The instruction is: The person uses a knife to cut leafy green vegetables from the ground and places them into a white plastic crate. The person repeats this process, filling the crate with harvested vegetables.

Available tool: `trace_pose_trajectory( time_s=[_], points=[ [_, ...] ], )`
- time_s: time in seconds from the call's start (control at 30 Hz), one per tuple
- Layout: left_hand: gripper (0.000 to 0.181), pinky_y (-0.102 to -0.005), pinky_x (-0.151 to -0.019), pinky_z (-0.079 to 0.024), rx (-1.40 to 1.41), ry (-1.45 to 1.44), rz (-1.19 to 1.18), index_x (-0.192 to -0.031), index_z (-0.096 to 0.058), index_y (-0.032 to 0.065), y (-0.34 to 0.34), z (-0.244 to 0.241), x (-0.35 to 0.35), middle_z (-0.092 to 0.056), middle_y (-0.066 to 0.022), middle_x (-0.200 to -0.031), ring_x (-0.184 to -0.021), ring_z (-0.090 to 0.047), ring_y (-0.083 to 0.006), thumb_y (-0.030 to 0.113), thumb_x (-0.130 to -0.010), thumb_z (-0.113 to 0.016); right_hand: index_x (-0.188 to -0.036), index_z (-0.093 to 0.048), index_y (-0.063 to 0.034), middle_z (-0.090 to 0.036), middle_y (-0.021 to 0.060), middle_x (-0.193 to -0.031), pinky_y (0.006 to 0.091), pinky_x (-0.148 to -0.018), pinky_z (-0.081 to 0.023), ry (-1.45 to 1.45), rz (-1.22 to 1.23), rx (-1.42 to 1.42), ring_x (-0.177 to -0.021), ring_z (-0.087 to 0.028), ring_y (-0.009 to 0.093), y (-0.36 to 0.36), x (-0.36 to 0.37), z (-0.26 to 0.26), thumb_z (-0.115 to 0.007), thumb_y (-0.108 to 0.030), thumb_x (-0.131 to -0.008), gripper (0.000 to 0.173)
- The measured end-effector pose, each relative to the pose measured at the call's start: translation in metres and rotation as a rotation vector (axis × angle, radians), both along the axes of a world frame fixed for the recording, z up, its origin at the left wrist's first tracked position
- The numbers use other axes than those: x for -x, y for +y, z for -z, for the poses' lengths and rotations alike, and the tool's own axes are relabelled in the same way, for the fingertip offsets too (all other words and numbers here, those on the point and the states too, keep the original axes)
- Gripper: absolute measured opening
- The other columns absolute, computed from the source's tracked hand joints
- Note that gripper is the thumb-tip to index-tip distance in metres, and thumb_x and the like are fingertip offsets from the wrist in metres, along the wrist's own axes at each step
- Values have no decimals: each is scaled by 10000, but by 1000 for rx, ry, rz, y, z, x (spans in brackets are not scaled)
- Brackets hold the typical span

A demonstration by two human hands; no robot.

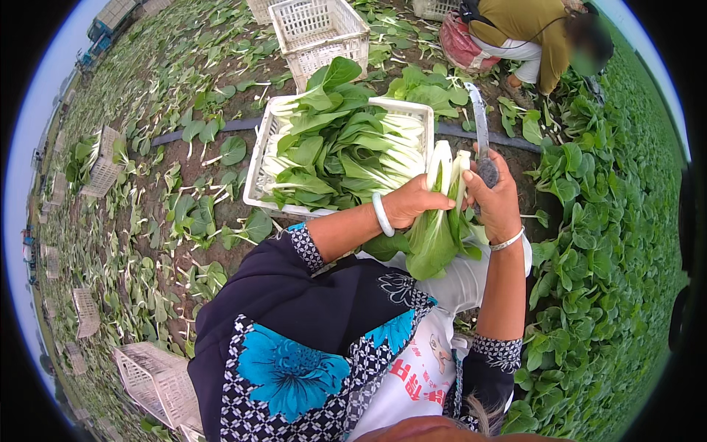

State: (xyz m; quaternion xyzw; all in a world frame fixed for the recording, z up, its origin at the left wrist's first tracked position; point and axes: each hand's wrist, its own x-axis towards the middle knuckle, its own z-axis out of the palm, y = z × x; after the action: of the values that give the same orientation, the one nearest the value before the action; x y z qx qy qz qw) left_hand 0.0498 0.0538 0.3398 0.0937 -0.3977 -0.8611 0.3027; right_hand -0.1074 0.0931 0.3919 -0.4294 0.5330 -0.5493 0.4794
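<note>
My left hand (415,203) grips bok choy plants (434,238), their white stem ends upward and green leaves hanging down. Close on its right, my right hand (491,193) is closed around the dark handle of a curved harvesting knife (479,113), its blade pointing up; the thumb touches one of the white stems. Just beyond my left forearm stands a white plastic crate (255,160) holding many bok choy, stems toward both sides and leaves in the middle.
An open white crate (326,50) stands behind the full one. At upper right a person (513,33) crouches near a red sack (461,47). Uncut bok choy rows (596,287) grow on the right; loose leaves (193,212) and more crates lie to the left. A dark hose (237,125) crosses the soil.
</note>
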Motion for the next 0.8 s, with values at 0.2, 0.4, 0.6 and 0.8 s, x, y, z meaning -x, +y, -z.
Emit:
trace_pose_trajectory(
  time_s=[0.2, 0.4, 0.6, 0.8],
  points=[
    [449, -431, -910, -488, -334, 125, -378, -1270, -445, -29, -60, -21, -104, -608, -177, -1076, -989, -610, -286, 121, -860, -548, -1265, -472, -10, -668, 66, -952, 189, -490, -391, 55, 107, 20, -539, -456, 44, 1, 16, 4, -621, -209, -885, 454],
    [289, -476, -859, -498, -469, 3, -862, -1055, -547, -18, -189, 18, -240, -626, -192, -1016, -899, -617, -347, 214, -885, -525, -1270, -461, -22, -661, 86, -935, 195, -464, -394, -114, 255, -44, -529, -476, 52, 16, 38, 22, -615, -184, -890, 441],
    [263, -418, -742, -512, -574, -247, -1092, -992, -593, 6, -280, 178, -315, -637, -144, -959, -809, -626, -293, 226, -854, -552, -1224, -485, -43, -653, 98, -936, 207, -454, -401, -189, 318, -111, -523, -480, 60, 24, 44, 47, -611, -180, -893, 379],
    [534, -426, -746, -507, -700, -870, -1665, -1107, -495, -99, -251, 194, -222, -607, -245, -1084, -897, -633, -345, 189, -709, -705, -1224, -485, -51, -642, 89, -931, 209, -457, -402, -201, 407, -157, -526, -477, 59, 40, 61, 65, -609, -179, -898, 372]
  ],
)
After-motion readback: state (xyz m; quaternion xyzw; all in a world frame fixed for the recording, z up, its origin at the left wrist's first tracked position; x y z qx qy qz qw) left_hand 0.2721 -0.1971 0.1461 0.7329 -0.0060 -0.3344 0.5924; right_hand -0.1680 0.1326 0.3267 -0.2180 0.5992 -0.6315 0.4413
